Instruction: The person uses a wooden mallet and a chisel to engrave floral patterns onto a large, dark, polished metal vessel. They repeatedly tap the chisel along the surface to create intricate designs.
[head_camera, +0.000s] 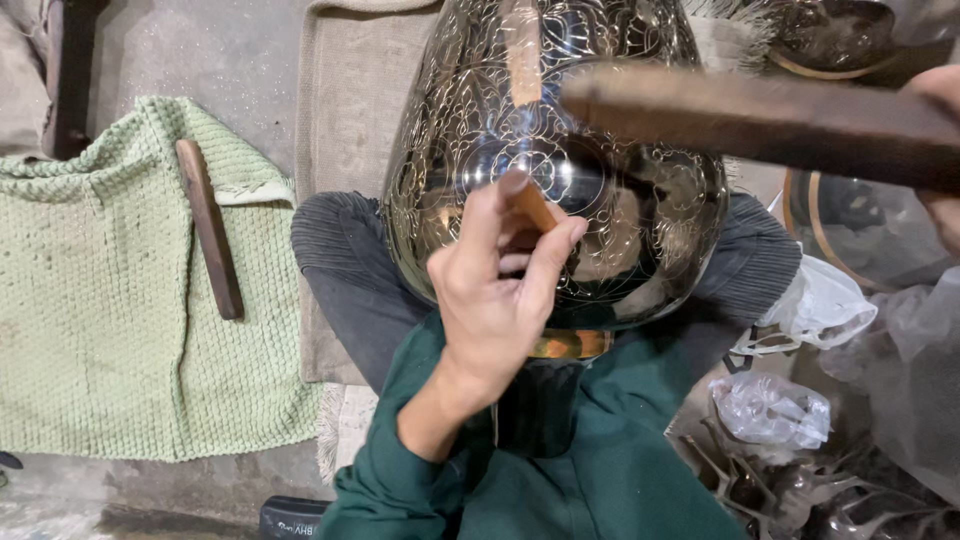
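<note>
Fingers of left hand (495, 290) pinch chisel (530, 205) against engraved vessel (560, 160).

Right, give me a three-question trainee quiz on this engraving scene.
1. True or false: the left hand presses a thin tool against the engraved metal vessel.
2. What lies on the green knitted mat? A) a plastic bag B) a dark wooden stick C) a bowl
3. Fill in: the right hand holds a blurred wooden ____.

Key: 1 true; 2 B; 3 bar.
</note>
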